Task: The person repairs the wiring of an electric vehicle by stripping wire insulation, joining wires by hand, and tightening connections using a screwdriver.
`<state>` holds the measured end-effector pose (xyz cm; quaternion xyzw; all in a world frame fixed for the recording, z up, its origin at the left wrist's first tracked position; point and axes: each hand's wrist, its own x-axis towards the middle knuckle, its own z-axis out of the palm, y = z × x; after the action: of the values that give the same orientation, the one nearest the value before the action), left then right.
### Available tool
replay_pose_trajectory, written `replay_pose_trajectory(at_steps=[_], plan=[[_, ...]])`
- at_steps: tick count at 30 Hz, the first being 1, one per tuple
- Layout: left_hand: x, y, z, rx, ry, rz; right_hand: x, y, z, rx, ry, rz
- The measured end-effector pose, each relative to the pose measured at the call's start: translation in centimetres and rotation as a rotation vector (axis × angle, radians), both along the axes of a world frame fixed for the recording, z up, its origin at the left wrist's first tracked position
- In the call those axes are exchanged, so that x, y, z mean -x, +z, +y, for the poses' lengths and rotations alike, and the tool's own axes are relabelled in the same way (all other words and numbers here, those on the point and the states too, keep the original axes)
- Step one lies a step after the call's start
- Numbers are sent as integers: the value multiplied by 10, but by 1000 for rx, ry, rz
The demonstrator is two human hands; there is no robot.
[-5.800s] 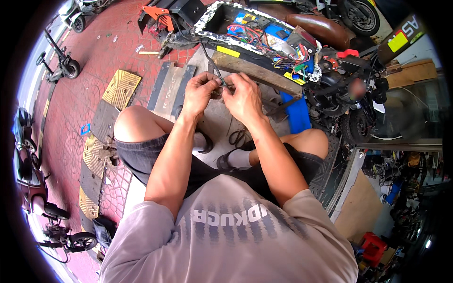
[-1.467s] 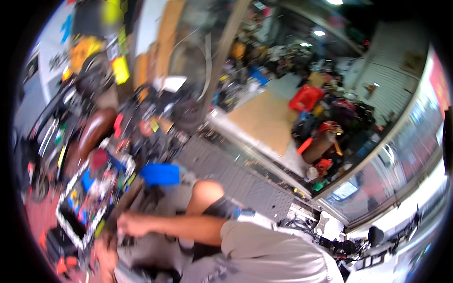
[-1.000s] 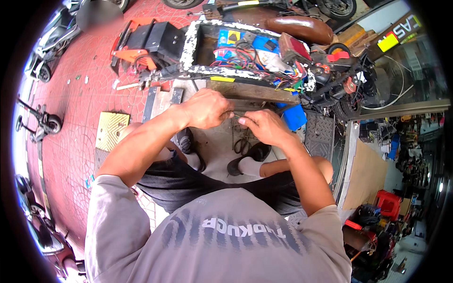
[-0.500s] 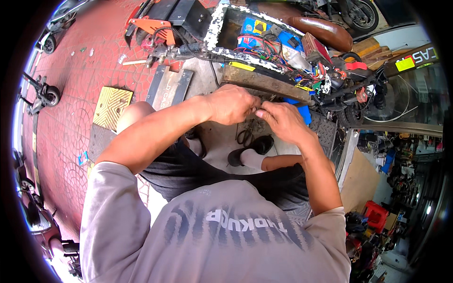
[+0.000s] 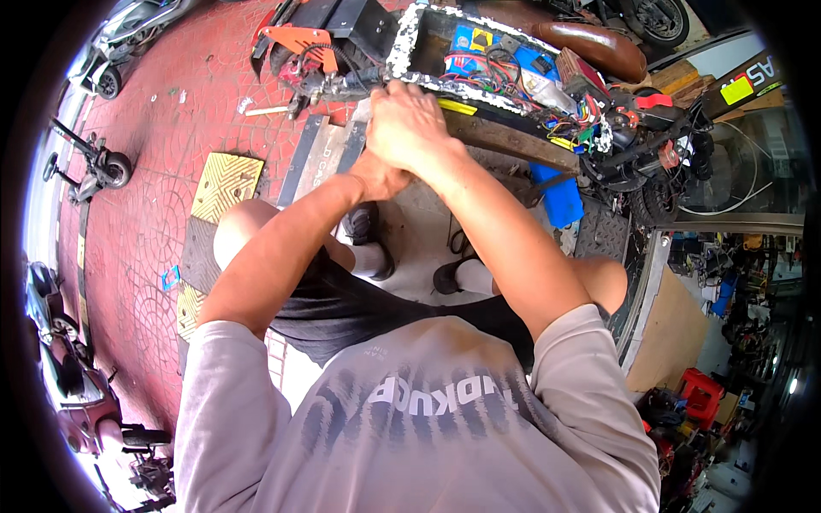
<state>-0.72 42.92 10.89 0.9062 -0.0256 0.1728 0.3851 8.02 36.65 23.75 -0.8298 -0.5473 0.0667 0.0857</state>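
Note:
My right hand (image 5: 409,124) reaches across to the left and lies over my left hand (image 5: 380,175), close to the scooter deck's near edge. Its fingers are bent and pressed together, pointing away from me. Below it, my left hand is curled like a fist, its fingertips covered. Whatever the two hands hold between them is hidden. Just beyond them is an electric scooter deck (image 5: 400,53) with a white flaking rim. Inside lie a blue battery pack (image 5: 464,64) and a tangle of coloured wires (image 5: 590,115).
A metal deck cover (image 5: 321,154) leans left of my hands. A wooden beam (image 5: 513,141) lies under the scooter's near side. A blue piece (image 5: 560,201) is to the right. A yellow-and-black ramp (image 5: 224,188) rests on red paving; a brown seat (image 5: 594,47) stands behind.
Both hands have moved left from the middle of the deck's near side. My right hand has crossed over onto my left. The view has shifted slightly.

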Motion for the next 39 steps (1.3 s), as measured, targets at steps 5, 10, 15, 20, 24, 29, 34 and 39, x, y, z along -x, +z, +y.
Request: replay_pose_trajectory(at_steps=[5, 10, 15, 20, 24, 29, 34, 39], plan=[[6, -2, 28, 251, 189, 4, -2, 19, -27, -184, 19, -120], [-5, 17, 31, 1196, 122, 70, 11, -8, -38, -322, 23, -138], [-7, 12, 37, 1214, -55, 87, 24, -17, -47, -405, -18, -88], [-18, 5, 26, 1188, -159, -22, 28, -8, -43, -374, -47, -33], [-23, 1, 17, 1205, -137, -40, 28, -12, -43, -422, -61, 32], [-24, 7, 15, 1191, -148, -2, 18, -32, -48, -625, -30, 90], [-28, 12, 23, 1216, 4, 283, -13, -40, -73, -954, -154, 128], [-32, 24, 21, 1140, 27, 391, -49, -78, -98, -973, -504, 508]])
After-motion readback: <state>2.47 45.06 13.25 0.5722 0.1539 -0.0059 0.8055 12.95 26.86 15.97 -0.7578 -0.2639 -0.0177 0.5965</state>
